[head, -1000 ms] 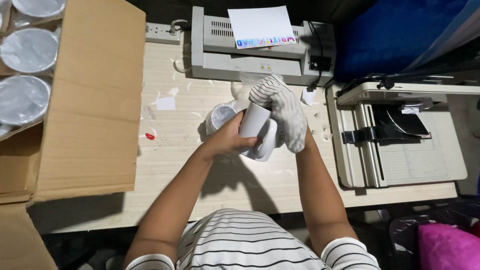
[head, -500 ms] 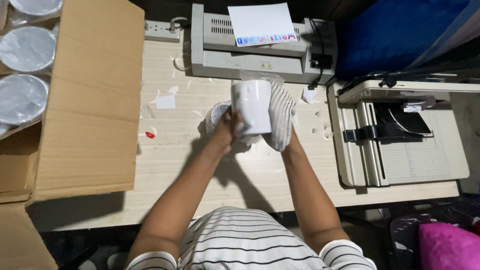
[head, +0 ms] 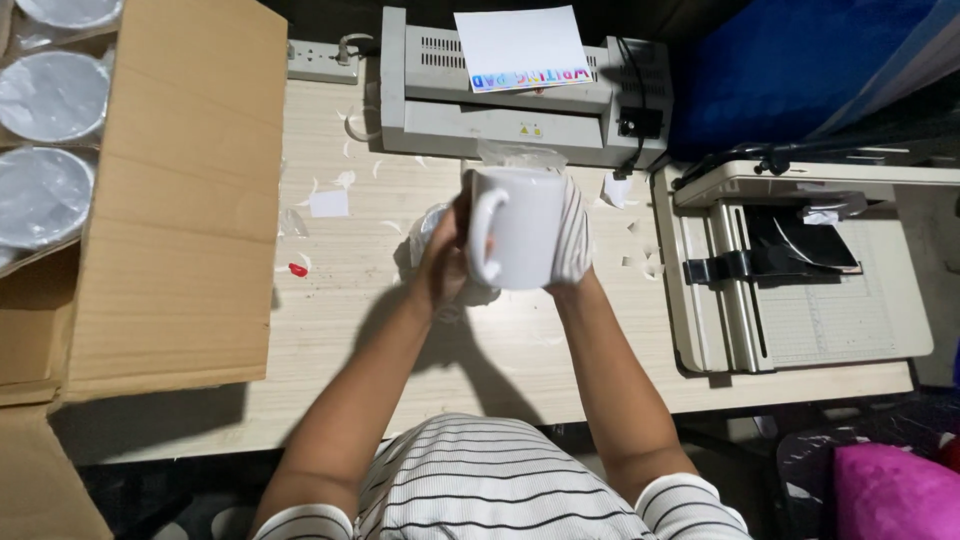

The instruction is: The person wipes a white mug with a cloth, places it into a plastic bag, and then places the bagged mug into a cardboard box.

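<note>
I hold a plain white mug (head: 525,230) upright above the wooden desk (head: 340,330), its handle turned toward my left. My left hand (head: 445,255) grips the mug at the handle side, fingers by the handle. My right hand (head: 575,240) wears a striped knit glove and cups the mug's right side. Crumpled clear plastic wrap (head: 425,235) lies on the desk under my left hand, partly hidden by it.
A grey laminator (head: 510,100) with a white sheet (head: 520,45) sits at the back. A paper trimmer (head: 800,270) stands to the right. An open cardboard box (head: 170,200) with wrapped white mugs (head: 45,95) fills the left. Paper scraps dot the desk; a power strip (head: 320,60) lies behind.
The mug was tilted and mostly covered by the gloved right hand; it has turned upright with its handle now visible, and the gloved hand has shifted to its right side.
</note>
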